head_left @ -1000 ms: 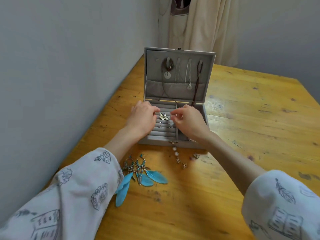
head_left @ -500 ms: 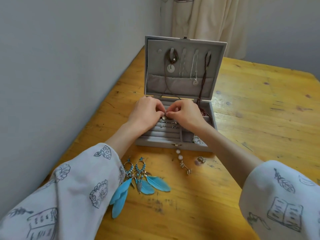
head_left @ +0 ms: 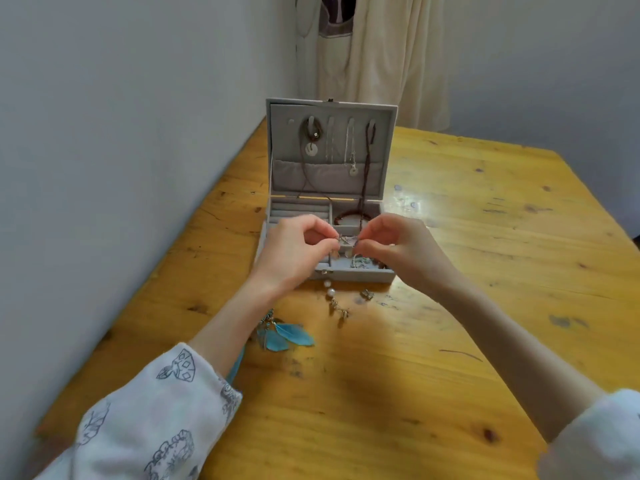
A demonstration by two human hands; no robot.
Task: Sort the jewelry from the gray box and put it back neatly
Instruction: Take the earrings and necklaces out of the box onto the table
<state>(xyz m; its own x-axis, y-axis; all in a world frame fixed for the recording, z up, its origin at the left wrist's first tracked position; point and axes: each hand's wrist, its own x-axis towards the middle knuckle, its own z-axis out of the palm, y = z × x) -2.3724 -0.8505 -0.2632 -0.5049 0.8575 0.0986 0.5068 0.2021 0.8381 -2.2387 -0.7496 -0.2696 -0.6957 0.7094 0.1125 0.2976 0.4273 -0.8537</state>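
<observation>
Wooden table (head_left: 450,341) is running along a grey wall (head_left: 121,168), with a cream curtain (head_left: 381,57) hanging at the far end. Gray box (head_left: 356,276) is sitting near the wall side of the table, lid (head_left: 277,143) standing upright and open, several necklaces (head_left: 350,147) hanging inside it, one dark cord trailing down into the tray. A dark bracelet (head_left: 349,214) is lying in the upper right compartment; a silvery chain heap (head_left: 362,262) is lying in the lower right one. Both hands are now hovering raised above the front half of the tray, where half a second ago they were pressed down onto the ring rolls further back; those rolls are now showing bare at the tray's rear left. Left hand (head_left: 294,251) is curling its fingers and pinching one end of a small silver piece (head_left: 344,240); right hand (head_left: 398,247) is pinching the other end, fingers likewise curled. What kind of piece it is cannot be told, too small and blurred. On the table in front of the box, unchanged from before: blue feather earrings (head_left: 287,336) partly hiding under the left forearm, a pearl drop earring (head_left: 334,301) lying just off the clasp, and a small metal item (head_left: 366,294) beside it.
</observation>
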